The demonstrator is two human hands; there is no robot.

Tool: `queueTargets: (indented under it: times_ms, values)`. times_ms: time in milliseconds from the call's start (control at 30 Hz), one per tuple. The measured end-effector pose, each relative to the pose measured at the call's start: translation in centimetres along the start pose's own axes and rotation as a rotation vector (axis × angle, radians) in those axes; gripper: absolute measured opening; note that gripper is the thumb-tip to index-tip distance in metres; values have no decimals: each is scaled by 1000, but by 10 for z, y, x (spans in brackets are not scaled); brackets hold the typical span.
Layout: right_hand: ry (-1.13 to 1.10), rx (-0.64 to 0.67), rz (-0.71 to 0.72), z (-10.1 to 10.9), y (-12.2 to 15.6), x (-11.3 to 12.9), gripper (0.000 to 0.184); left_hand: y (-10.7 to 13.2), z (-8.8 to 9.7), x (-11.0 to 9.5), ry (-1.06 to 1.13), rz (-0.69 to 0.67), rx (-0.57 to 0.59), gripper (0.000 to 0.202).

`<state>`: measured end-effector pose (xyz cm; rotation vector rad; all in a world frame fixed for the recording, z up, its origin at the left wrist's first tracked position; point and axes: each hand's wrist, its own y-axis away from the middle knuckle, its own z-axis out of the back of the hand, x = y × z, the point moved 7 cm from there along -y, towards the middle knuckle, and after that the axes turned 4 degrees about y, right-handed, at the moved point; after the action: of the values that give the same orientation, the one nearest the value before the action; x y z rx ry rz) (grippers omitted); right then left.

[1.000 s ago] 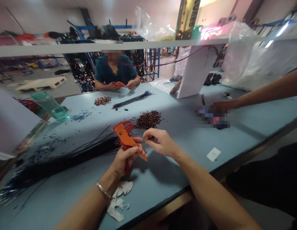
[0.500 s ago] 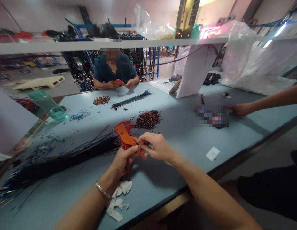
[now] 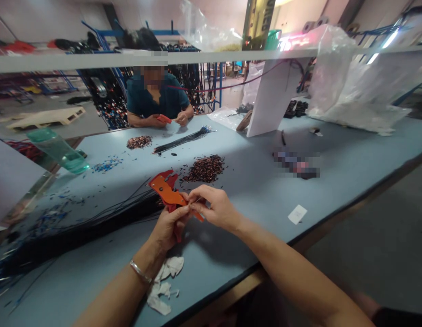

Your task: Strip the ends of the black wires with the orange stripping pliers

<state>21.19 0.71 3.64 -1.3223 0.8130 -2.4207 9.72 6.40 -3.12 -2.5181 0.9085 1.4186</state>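
My left hand [image 3: 168, 227] is closed around a wire stripper [image 3: 167, 190] with an orange and red body. Its jaw end points up and away to the left. Close by the left thumb, my right hand [image 3: 215, 206] is pinched at the stripper's handle; what its fingertips hold is too small to make out. Under and left of the tool lies a long bundle of black wires [image 3: 77, 238], its copper-coloured ends near the jaws and blue and silver ends at the table's left. Just beyond the stripper is a pile of dark and copper clippings [image 3: 206, 168].
Across the table [image 3: 251, 177] a person [image 3: 158, 97] holds a red tool. Near them are a smaller wire bundle [image 3: 181, 140] and a copper pile [image 3: 139, 142]. A green bottle [image 3: 59, 152] leans at left; crumpled white paper [image 3: 165, 284] and a white card [image 3: 297, 214] lie nearer.
At the right, another person's arm has drawn away from the blurred object and out of view. The view has shifted slightly. My hands keep their hold, with the stripper leaning a little more left.
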Motion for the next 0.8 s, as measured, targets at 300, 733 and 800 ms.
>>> queueTargets:
  times_ms: [300,733,800]
  values:
    - [-81,48,-169,0,-2,-11,3,0,-2,-6,36,-25,2,30]
    - [-99,-78,-228,27,-6,-17,10,6,-24,2,-3,45,333,20]
    - [-208,-58,-243,27,-6,-20,11,8,-28,3,-36,52,373,21]
